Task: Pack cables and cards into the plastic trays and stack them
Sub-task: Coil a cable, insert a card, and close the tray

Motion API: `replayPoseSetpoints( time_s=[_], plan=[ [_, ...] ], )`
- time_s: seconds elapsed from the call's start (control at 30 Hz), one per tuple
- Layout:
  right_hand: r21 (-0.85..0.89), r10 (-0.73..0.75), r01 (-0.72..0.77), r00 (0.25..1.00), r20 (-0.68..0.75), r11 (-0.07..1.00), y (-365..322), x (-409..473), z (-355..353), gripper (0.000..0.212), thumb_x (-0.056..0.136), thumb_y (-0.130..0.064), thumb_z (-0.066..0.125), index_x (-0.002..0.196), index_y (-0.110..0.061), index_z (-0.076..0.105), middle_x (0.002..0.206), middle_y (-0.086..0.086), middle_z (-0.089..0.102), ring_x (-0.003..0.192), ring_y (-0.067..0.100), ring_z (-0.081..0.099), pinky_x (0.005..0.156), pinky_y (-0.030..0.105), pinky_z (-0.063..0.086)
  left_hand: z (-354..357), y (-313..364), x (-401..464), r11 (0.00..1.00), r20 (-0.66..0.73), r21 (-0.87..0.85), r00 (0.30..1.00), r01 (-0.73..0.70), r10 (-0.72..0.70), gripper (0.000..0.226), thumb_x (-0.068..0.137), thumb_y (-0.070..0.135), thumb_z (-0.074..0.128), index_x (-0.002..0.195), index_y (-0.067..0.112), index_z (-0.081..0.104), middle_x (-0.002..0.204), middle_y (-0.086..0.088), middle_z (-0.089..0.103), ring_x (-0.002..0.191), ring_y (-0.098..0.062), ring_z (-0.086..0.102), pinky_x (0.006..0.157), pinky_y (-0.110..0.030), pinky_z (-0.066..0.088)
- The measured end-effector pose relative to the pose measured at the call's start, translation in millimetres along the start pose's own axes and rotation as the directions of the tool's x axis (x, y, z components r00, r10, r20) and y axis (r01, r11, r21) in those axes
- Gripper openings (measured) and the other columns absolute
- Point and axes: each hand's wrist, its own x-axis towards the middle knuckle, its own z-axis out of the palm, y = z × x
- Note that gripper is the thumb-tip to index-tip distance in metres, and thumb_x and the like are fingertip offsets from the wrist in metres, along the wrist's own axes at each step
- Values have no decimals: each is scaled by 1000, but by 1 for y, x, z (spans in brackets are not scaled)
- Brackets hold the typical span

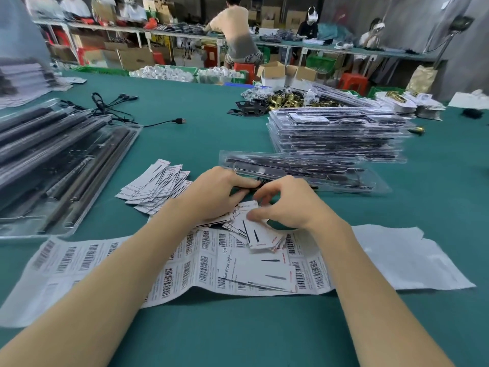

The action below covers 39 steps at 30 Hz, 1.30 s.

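Cards are heaped on a barcode sheet at the table's near middle, and one card is pinched by the curled fingers of the right hand. A small dark object, unclear, is gripped by the bent left hand. Just beyond, a filled plastic tray is laid, with a tray stack behind it. Loose cables are seen far left.

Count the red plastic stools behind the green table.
3 that I can see: one red plastic stool under the seated person, one at far right, one under the back bench. Boxes may hide others.
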Motion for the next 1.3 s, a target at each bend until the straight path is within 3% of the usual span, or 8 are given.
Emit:
replayPoseSetpoints(
  time_s=[0.13,0.27,0.43,0.63,0.83,1.0,1.13,1.3],
  plan=[
    [282,67,-67,998,7,957,12,-2,-14,17,74,-30,87,82,-29,72,80,-12,74,70,-2,65,60,15,44,0,1,3,1000,-2,10,1000,19,-19,35,98,27,56,127,42,67,82,5,74,73,-21,62,72,-38,53],
    [630,257,-261,961,99,732,36,-13,-31,15,86,-14,78,97,-15,67,83,4,78,66,6,69,51,16,49,1,4,3,1000,-9,14,1000,2,-2,33,98,27,57,126,40,68,80,7,74,68,-22,62,68,-34,53],
    [872,379,-253,921,84,420,52,-16,-35,16,83,-1,77,94,-7,67,74,4,75,71,15,76,53,14,54,2,6,1,1000,-55,7,998,-9,9,28,98,28,59,122,38,71,80,10,76,55,-13,57,60,-29,52],
    [883,371,-211,927,45,419,47,-10,-24,27,78,-1,81,89,-10,59,83,8,77,79,24,77,55,19,57,6,10,3,993,-131,-9,984,118,-118,32,93,24,61,116,42,73,68,7,73,52,-1,51,48,-18,31],
    [882,350,-166,937,2,441,41,-9,-17,18,79,1,81,93,-2,69,82,9,77,79,24,77,60,18,57,6,13,6,984,-209,-82,963,156,-170,40,84,-1,62,108,27,78,71,11,74,53,4,52,52,-5,35],
    [893,336,-184,941,39,411,42,-8,-14,15,80,0,79,94,-3,74,84,12,78,74,17,76,60,15,56,12,12,4,985,-269,-107,949,138,-162,27,85,5,73,106,21,79,96,2,78,76,-11,69,76,-30,59],
    [917,342,-205,936,82,342,44,-5,-13,17,78,5,78,93,-1,74,87,15,77,77,21,77,60,15,56,2,4,7,992,-68,-87,993,94,-100,32,88,9,69,115,24,76,98,4,78,59,5,59,55,-5,45],
    [919,359,-214,929,87,331,45,-4,-13,18,75,7,79,91,1,74,85,15,77,78,22,77,59,14,56,-10,-6,0,987,90,-157,996,40,-26,46,79,55,76,122,39,71,102,20,75,88,5,61,74,-7,44]
  ],
)
